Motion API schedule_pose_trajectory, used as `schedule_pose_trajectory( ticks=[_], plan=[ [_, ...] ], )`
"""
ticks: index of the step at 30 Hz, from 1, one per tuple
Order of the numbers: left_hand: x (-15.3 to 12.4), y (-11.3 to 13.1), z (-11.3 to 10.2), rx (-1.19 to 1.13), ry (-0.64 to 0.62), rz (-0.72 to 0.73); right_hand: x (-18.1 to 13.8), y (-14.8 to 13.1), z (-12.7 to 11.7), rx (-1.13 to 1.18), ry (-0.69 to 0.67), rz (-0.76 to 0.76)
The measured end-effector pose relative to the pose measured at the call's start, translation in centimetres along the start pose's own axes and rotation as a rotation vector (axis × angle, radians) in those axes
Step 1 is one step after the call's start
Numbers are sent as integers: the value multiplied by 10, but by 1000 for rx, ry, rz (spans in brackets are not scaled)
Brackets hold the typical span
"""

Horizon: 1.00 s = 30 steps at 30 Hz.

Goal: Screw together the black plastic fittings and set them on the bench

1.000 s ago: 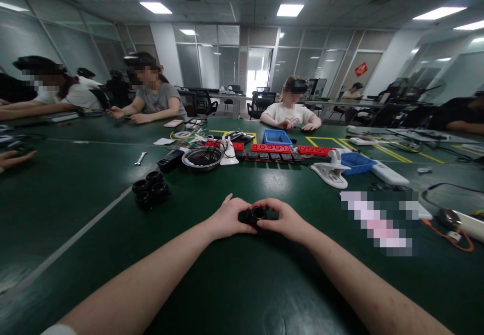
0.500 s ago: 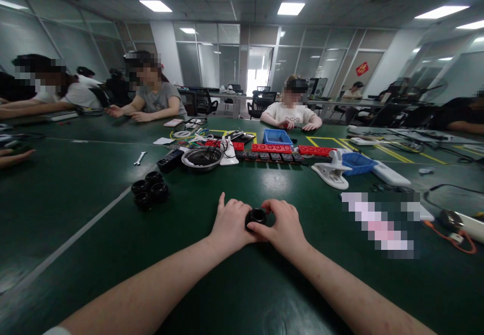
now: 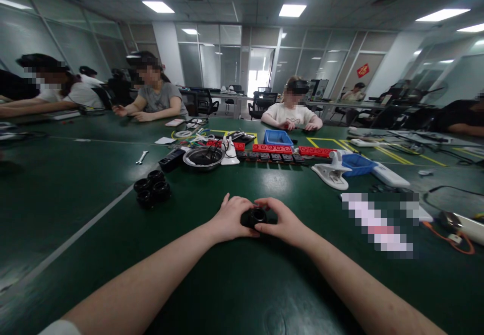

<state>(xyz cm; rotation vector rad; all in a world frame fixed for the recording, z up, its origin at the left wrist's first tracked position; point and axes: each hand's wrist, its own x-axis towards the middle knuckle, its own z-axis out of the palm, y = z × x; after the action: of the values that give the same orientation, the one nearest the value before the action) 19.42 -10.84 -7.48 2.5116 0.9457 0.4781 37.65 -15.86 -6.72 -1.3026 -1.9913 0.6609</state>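
Black hollow piece [image 3: 258,216]: between the hands, at the green bench [image 3: 212,284]
Grip: left hand [image 3: 232,218] and right hand [image 3: 283,219] both closed around it
Left cluster: four black parts [image 3: 153,189]
Row across the way: white clamp [image 3: 333,171], metal bowl [image 3: 202,168], red socket strip [image 3: 272,148]
Far side: seated person [image 3: 289,113]

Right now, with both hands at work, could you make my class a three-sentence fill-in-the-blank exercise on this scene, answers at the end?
The round part between the left hand and the right hand is coloured ____.
The cluster of dark pieces consists of ____ pieces.
In this view, the wrench lies to the ____ of the metal bowl.

Missing words: black; four; left.
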Motion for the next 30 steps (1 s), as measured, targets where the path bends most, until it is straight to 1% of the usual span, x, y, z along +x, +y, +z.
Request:
schedule_pose_trajectory(
  ticks=[3, 7, 11, 14, 16, 18, 21, 23, 25, 27, 30],
  plan=[
    [-3, 1, -1, -14, 49, -30, -4, 3, 4, -29, 101, 15],
    [-6, 6, 2, 4, 81, -45, -7, 1, 11, -118, 185, 74],
    [-7, 12, 8, 75, 120, -77, -7, -6, 19, -229, 213, 130],
    [-5, 13, 9, 69, 118, -86, -7, -9, 20, -224, 212, 113],
    [-3, 11, 6, 27, 74, -57, -5, -8, 16, -158, 159, 66],
    [0, 9, 2, -33, 5, -5, -3, -7, 8, -66, 48, 18],
    [2, 7, -3, -104, -78, 70, 1, -5, -4, 48, -121, -13],
    [2, 6, -5, -105, -92, 94, 2, -6, -8, 70, -166, -29],
    [0, 5, -5, -72, -76, 93, 1, -8, -8, 51, -146, -46],
    [-2, 5, -4, -34, -29, 72, -2, -10, -4, 23, -77, -34],
    [-7, 9, 1, 16, 82, -7, -7, -11, 6, -39, 67, 71]
  ],
)
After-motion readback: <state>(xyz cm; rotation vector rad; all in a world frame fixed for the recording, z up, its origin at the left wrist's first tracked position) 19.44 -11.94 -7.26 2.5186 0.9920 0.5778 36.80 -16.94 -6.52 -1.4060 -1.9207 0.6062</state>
